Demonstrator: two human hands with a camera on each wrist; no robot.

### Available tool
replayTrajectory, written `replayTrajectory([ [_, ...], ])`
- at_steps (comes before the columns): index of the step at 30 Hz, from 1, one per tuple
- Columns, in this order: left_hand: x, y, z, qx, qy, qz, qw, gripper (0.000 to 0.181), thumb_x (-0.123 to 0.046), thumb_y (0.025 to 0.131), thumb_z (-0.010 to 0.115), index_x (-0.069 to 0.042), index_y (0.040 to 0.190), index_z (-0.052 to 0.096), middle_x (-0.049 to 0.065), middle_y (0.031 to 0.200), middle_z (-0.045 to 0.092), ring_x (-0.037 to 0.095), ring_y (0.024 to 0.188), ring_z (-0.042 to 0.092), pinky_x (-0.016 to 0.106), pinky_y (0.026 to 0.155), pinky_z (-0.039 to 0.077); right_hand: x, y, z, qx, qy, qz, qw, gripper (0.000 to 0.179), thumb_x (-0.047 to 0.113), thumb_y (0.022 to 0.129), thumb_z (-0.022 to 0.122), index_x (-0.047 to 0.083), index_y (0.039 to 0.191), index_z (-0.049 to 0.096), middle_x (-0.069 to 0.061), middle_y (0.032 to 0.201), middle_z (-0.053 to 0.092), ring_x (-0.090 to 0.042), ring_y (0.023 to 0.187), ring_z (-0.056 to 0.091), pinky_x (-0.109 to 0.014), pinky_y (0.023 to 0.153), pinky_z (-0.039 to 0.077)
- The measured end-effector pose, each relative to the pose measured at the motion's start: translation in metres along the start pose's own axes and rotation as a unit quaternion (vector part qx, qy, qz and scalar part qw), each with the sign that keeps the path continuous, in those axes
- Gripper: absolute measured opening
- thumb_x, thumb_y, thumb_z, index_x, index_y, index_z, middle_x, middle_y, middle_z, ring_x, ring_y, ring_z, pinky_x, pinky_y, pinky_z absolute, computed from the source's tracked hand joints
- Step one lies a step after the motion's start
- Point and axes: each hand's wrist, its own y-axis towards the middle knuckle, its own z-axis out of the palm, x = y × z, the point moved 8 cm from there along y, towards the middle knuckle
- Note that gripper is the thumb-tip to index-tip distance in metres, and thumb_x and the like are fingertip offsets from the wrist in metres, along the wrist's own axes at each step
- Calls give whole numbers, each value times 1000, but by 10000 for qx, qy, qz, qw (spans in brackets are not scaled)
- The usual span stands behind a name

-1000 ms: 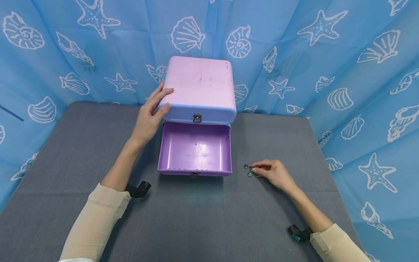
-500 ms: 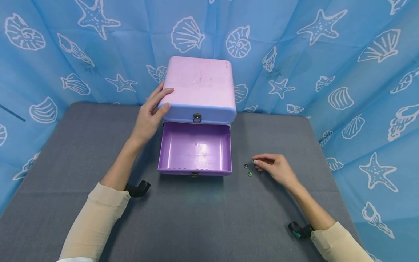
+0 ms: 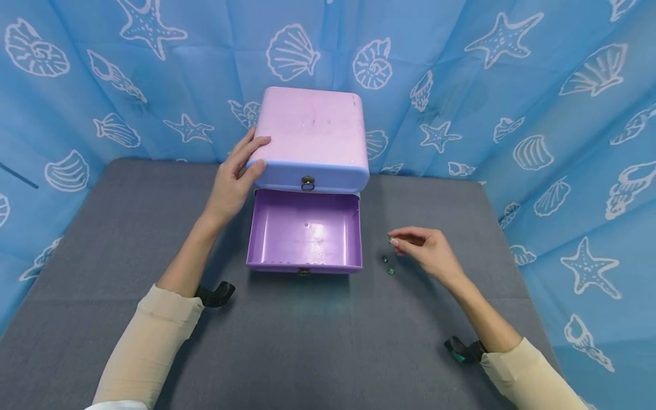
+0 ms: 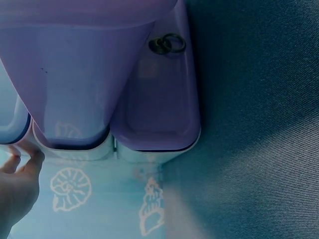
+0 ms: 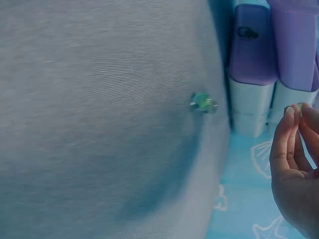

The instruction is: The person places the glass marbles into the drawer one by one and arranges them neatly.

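Note:
A small drawer cabinet [image 3: 314, 128] with a pink top and a blue front drawer [image 3: 284, 176] stands at the back of the table. Below the blue drawer, a purple drawer [image 3: 307, 228] is pulled out, its inside facing up. My left hand [image 3: 226, 191] rests on the cabinet's upper left corner, fingers on the top and thumb by the blue front. To the right of the drawer, my right hand [image 3: 429, 251] pinches a small green glass piece [image 3: 390, 240] between thumb and fingertips, raised above the cloth. Two similar pieces lie below it, a dark one [image 3: 385, 259] and a green one [image 3: 391, 271].
A lower purple drawer [image 4: 159, 99] with a ring pull [image 4: 174, 43] is closed beneath the pulled-out one. Grey cloth [image 3: 307, 341] covers the table. A blue curtain [image 3: 205, 57] with white sea shells hangs close behind the cabinet and along the right side.
My right hand has picked the green glass piece up from beside the other two and carried it up and slightly left. My left hand stays on the cabinet corner.

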Motion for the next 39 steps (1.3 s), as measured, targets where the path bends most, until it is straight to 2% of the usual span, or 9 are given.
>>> replayTrajectory([
  [9,2,-2,-3,-43,43,-46,10000,41,-3,99,54,7,139,51,17,161,26,24,149,23,37,116,31,31,13,7,35,-39,-235,9997,19,19,94,70,7,108,75,-8,93,73,-33,82,68,-27,69,57],
  [20,2,-2,-3,-19,84,-59,9999,42,-3,99,54,7,139,51,16,161,25,23,149,22,37,116,31,63,30,16,278,29,-615,9977,18,15,94,70,8,110,75,-7,92,73,-24,80,67,-27,70,56],
  [26,2,-2,-4,-31,69,-34,10000,41,-2,99,54,7,139,51,18,161,25,24,149,22,37,116,31,85,38,23,456,188,-936,9944,20,11,95,69,2,111,74,-11,95,73,-24,80,68,-28,71,57],
  [33,1,-2,-2,-3,24,-32,10000,41,-2,99,53,8,139,51,16,161,25,24,150,21,38,117,30,98,49,36,670,382,-984,9922,21,8,93,71,-1,112,73,-11,105,73,-30,87,71,-31,76,59],
  [39,0,0,-1,-3,37,-22,10000,41,-3,99,54,7,139,52,18,161,24,24,150,21,38,117,30,106,57,46,733,431,-1031,9910,21,7,92,71,-1,111,73,-11,103,73,-25,85,71,-31,76,59],
])
